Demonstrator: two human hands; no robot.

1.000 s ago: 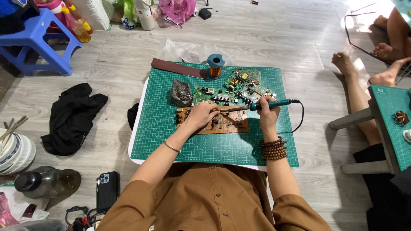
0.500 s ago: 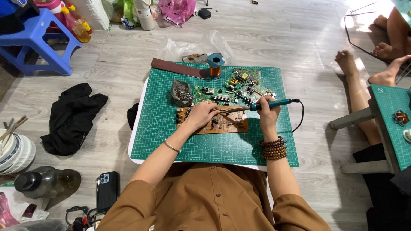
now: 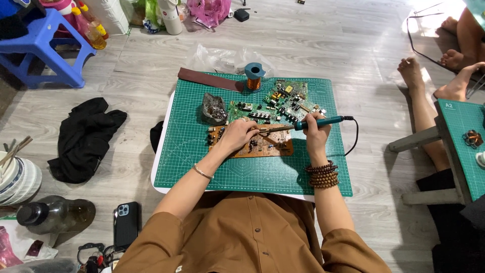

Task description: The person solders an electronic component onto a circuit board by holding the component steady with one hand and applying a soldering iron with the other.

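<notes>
A brown circuit board [image 3: 273,147] lies on the green cutting mat [image 3: 252,172] on a small white table. My left hand [image 3: 237,135] rests on the board's left part, fingers curled, pressing it down. My right hand [image 3: 316,132] grips a teal-handled soldering iron [image 3: 318,122] whose tip points left toward the board near my left fingers. Its black cord loops off to the right. Green circuit boards [image 3: 275,103] lie just behind, touching the brown one.
On the mat sit a grey lump of metal scrap [image 3: 214,107], a copper wire spool [image 3: 254,76] and a brown strip [image 3: 209,79]. Black cloth [image 3: 86,136], phone [image 3: 126,225], dark bottle [image 3: 55,215] and bowls [image 3: 17,177] lie left. Another person's legs [image 3: 424,106] and a second mat [image 3: 462,146] are right.
</notes>
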